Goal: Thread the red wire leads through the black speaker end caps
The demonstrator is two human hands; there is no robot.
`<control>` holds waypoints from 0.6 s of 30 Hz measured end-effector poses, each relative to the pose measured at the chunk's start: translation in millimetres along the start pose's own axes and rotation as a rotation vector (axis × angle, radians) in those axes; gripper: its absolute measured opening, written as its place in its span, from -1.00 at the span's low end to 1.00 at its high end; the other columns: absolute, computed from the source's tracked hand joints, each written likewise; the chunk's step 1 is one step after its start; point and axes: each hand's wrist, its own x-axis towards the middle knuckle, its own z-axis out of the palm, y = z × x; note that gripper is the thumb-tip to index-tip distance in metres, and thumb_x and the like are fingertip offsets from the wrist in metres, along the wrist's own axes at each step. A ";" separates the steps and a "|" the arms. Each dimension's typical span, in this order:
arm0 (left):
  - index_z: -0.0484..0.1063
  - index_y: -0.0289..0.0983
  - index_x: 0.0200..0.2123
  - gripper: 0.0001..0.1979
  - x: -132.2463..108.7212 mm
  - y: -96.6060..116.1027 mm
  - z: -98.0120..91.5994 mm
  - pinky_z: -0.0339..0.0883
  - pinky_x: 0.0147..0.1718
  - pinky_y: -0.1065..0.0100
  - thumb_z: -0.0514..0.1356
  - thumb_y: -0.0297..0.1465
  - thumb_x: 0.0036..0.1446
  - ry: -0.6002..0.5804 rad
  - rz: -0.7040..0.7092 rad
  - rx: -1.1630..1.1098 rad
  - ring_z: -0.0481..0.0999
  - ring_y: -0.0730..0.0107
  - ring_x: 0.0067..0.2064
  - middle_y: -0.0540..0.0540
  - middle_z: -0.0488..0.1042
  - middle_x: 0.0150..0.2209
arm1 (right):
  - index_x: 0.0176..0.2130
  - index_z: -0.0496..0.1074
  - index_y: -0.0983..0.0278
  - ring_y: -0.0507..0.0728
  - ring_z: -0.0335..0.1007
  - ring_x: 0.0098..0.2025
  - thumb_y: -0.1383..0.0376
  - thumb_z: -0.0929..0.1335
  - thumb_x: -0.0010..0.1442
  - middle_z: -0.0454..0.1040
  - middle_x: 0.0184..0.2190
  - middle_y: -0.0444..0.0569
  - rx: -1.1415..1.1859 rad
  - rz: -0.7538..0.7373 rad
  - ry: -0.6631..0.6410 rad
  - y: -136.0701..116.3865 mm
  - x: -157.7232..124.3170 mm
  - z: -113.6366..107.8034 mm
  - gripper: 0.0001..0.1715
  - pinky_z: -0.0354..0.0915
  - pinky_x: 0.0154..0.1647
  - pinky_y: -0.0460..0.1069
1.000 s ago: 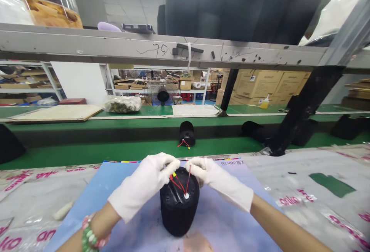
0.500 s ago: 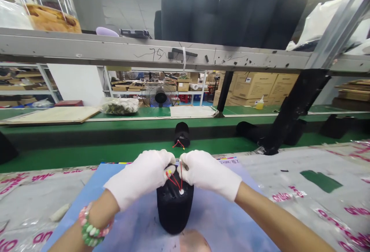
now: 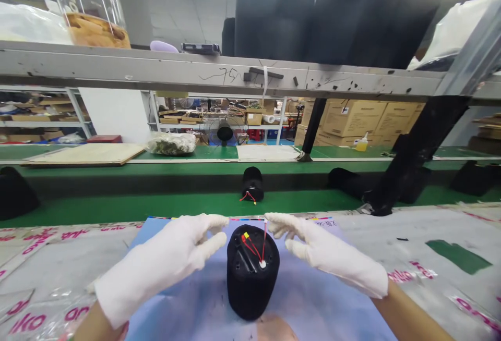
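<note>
Green surfacing is carried by the conveyor (image 3: 117, 208), which is extended from left to right on the far side. In front of it, a blue printed sheet (image 3: 195, 304) is laid on the near work surface. Above the sheet, the left hand (image 3: 176, 247) is held just beside the left of the black unit; its fingers are bent and parted from the thumb. The right hand (image 3: 323, 247) is held to the right, with fingers and thumb likewise spread. The black unit (image 3: 252, 291) is positioned on the sheet, between the hands. A second black unit (image 3: 252, 178) is placed on the conveyor. Red wires (image 3: 254, 251) are routed from a white grommet (image 3: 262, 264); one is raised near the right fingertips, where contact cannot be determined. One wire is terminated by a yellow connector (image 3: 246, 235).
</note>
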 end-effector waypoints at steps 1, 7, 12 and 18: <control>0.32 -0.03 0.18 -0.54 2.2 3.6 2.7 0.39 -0.16 0.29 0.04 -0.09 0.26 -0.015 -0.011 0.004 0.59 0.24 -0.22 0.00 0.62 -0.18 | 0.32 0.15 0.19 0.27 0.35 0.13 0.26 0.36 0.21 0.42 0.13 0.09 0.065 -0.004 -0.053 6.1 -3.1 3.2 -0.27 0.27 0.14 0.15; 0.38 -0.04 0.12 -0.62 14.4 17.5 23.5 0.35 -0.09 0.31 0.00 -0.33 0.28 -0.046 0.011 -0.086 0.58 0.22 -0.05 -0.05 0.60 -0.05 | 0.37 0.00 0.09 0.27 0.38 0.11 0.18 0.57 -0.03 0.40 0.16 -0.01 0.484 -0.159 -0.205 7.7 -0.3 42.9 0.15 0.24 0.20 0.15; 0.45 -0.04 -0.01 -0.66 12.9 18.4 23.8 0.37 -0.17 0.30 0.02 -0.42 0.23 -0.015 -0.001 -0.045 0.61 0.22 -0.14 -0.03 0.61 -0.08 | 0.29 0.19 0.08 0.32 0.29 0.20 0.27 0.63 -0.21 0.43 0.14 -0.06 0.505 -0.195 -0.025 -0.5 6.1 64.1 0.16 0.19 0.25 0.16; 0.21 0.02 0.26 -0.47 -4.5 -5.9 -0.7 0.42 -0.26 0.32 0.05 -0.05 0.25 -0.004 0.004 -0.032 0.60 0.24 -0.29 0.04 0.62 -0.31 | 0.28 0.17 0.08 0.25 0.32 0.20 0.39 0.59 -0.14 0.41 0.16 -0.06 0.702 -0.196 -0.019 2.9 3.3 79.2 0.10 0.26 0.21 0.11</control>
